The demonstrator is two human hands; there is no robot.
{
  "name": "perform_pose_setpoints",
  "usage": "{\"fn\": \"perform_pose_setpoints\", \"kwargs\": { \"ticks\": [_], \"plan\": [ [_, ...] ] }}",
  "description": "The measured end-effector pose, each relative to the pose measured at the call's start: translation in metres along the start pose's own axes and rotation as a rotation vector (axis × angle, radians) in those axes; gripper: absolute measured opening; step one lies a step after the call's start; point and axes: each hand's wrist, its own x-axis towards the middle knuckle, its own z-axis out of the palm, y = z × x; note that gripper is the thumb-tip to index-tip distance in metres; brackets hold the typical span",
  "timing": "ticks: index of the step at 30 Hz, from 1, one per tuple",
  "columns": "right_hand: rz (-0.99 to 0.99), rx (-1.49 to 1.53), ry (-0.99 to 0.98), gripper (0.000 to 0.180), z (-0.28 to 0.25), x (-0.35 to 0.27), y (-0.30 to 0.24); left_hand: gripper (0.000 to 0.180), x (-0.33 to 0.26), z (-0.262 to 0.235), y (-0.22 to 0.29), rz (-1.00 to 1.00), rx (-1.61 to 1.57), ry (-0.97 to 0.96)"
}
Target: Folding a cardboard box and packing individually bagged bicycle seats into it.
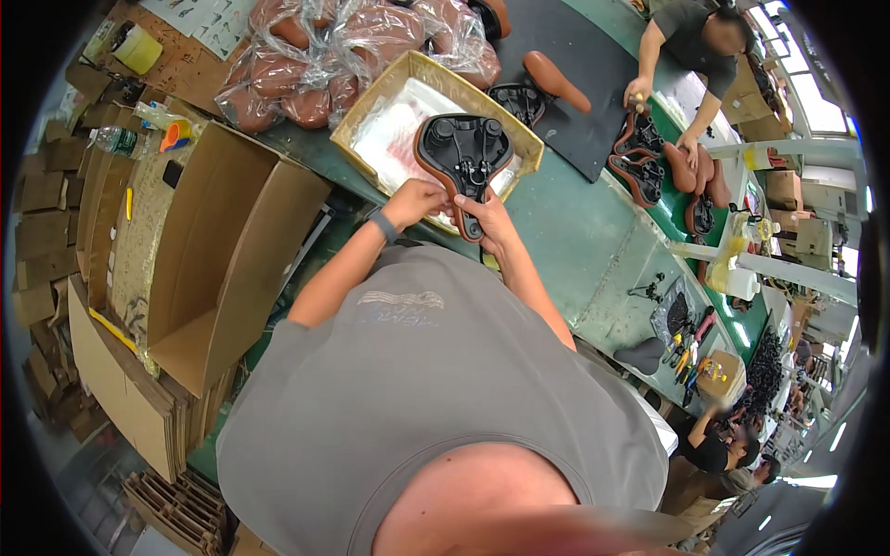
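Note:
A bicycle saddle [464, 148] is held upside down in front of me, with its black underside and rails facing up and brown cover along the rim. My right hand [491, 222] is closed around its narrow nose. At the saddle's left side, my left hand [417, 201] has its fingers curled together close to the edge; whatever they pinch is hidden. A dark band [382, 225] circles my left wrist. Just beyond the saddle is a yellowish open box [371, 109] holding clear and white plastic bags [397, 130].
Plastic-wrapped brown saddles [375, 42] are heaped behind the box. A bare brown saddle [556, 82] lies on a black mat [593, 139]. An open cardboard carton [218, 269] stands at my left. At far right, a co-worker [691, 46] handles saddles on a green conveyor [663, 208].

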Motion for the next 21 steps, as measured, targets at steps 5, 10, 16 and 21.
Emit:
{"fn": "perform_pose_setpoints", "kwargs": {
  "ticks": [5,10,16,21],
  "plan": [
    [-0.013,0.190,0.061,0.045,0.049,-0.019,-0.009,0.021,-0.067,-0.095,0.020,0.146,-1.243,0.304],
    [-0.103,-0.009,-0.184,0.052,0.098,-0.019,-0.024,0.012,-0.108,-0.161,0.065,-0.029,-0.778,0.202],
    [-0.178,-1.433,0.344,0.115,0.205,0.004,-0.017,0.023,-0.136,-0.160,0.161,0.711,0.075,0.294],
    [-0.252,-0.618,0.200,0.080,0.194,0.058,0.018,0.021,-0.165,-0.200,0.157,0.628,-0.010,-0.059]
  ]
}}
